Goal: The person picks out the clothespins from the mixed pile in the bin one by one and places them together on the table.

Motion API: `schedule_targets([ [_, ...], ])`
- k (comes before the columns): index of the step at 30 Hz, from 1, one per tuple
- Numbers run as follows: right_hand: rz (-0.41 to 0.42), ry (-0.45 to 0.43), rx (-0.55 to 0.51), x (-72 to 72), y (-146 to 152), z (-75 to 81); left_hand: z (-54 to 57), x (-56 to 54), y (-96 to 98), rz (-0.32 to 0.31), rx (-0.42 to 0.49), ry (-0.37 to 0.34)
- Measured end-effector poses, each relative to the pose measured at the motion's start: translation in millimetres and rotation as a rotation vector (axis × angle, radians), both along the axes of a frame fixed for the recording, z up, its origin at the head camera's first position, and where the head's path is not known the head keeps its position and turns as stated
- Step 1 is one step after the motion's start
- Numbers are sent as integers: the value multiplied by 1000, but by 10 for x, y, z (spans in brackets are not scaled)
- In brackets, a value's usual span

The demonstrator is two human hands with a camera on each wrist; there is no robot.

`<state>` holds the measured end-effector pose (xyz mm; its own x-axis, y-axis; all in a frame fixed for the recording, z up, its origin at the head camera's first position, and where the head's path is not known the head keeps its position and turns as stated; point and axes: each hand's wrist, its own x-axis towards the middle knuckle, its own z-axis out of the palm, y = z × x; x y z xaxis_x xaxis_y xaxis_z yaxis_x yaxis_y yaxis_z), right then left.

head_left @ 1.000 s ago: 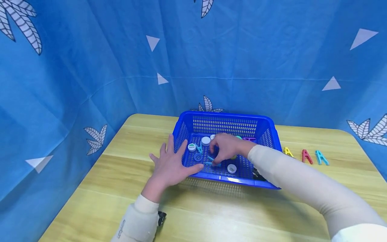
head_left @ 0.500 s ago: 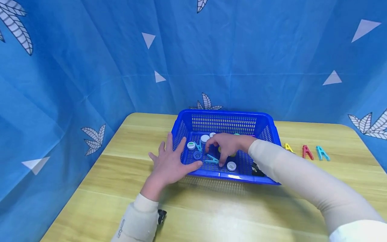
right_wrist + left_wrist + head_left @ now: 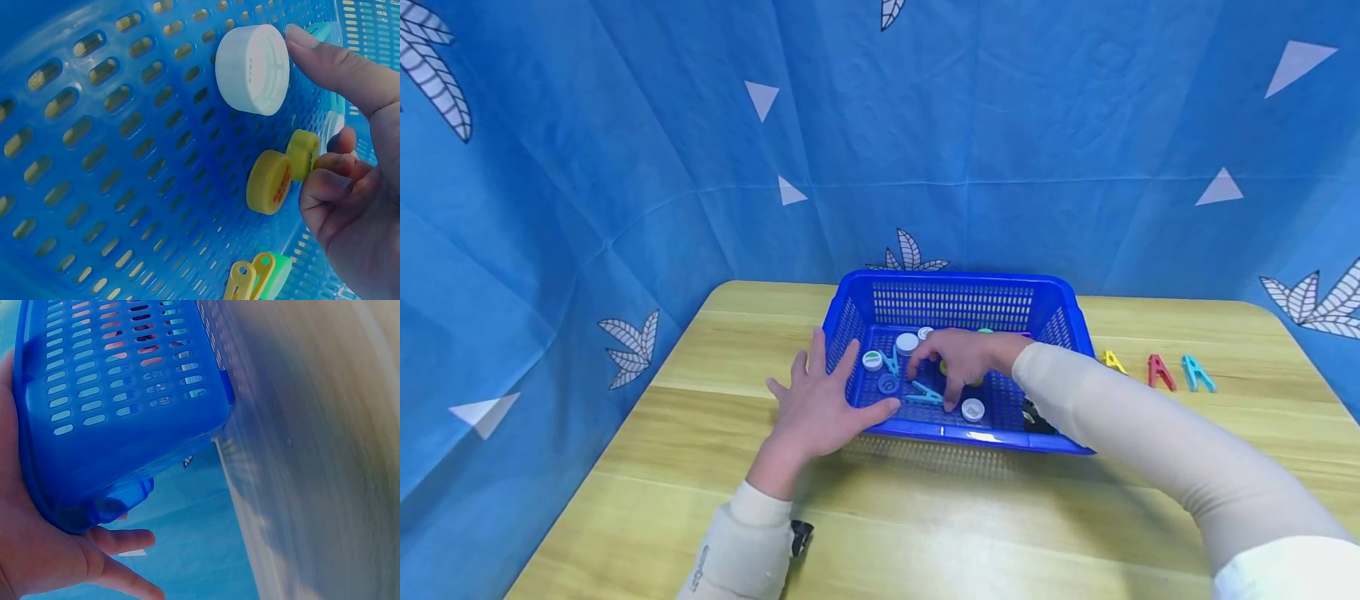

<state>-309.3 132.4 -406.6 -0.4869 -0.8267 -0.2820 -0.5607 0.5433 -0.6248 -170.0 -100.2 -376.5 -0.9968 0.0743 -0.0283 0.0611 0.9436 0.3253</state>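
Note:
A blue plastic basket (image 3: pixel 955 277) stands on the table, holding bottle caps and clothespins. My left hand (image 3: pixel 822 412) rests spread against its front left corner, thumb along the front rim. Inside the basket, my right hand (image 3: pixel 964 357) hovers low with thumb and forefinger apart and nothing visible between them. A light blue clothespin (image 3: pixel 927 395) lies just left of that thumb, and a white bottle cap (image 3: pixel 973 410) lies to its right. In the right wrist view, two yellow caps (image 3: pixel 269 182) sit near the curled fingers, and yellow clothespins (image 3: pixel 242 280) show lower down.
Outside the basket on the right lie a yellow clothespin (image 3: pixel 1113 362), a red clothespin (image 3: pixel 1161 372) and a light blue clothespin (image 3: pixel 1198 374). A black object (image 3: pixel 1034 418) sits in the basket's front right. Behind the table hangs a blue curtain (image 3: pixel 970 125).
My right thumb has come off the light blue clothespin and shifted right, and the fingers have spread apart. My left hand stays on the basket. The head view has shifted slightly.

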Motion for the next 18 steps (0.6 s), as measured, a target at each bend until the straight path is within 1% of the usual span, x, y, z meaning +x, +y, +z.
schedule_targets([
  [5, 12, 7, -4, -8, -13, 4, -11, -7, -10, 2, 3, 1],
  [12, 64, 33, -26, -43, -18, -12, -9, -14, -8, 4, 4, 4],
  [15, 68, 38, -19, -49, -22, -15, -10, -8, -8, 3, 6, 0],
  [18, 63, 25, -21, -51, -28, -16, -16, 1, -10, 2, 7, -3],
])
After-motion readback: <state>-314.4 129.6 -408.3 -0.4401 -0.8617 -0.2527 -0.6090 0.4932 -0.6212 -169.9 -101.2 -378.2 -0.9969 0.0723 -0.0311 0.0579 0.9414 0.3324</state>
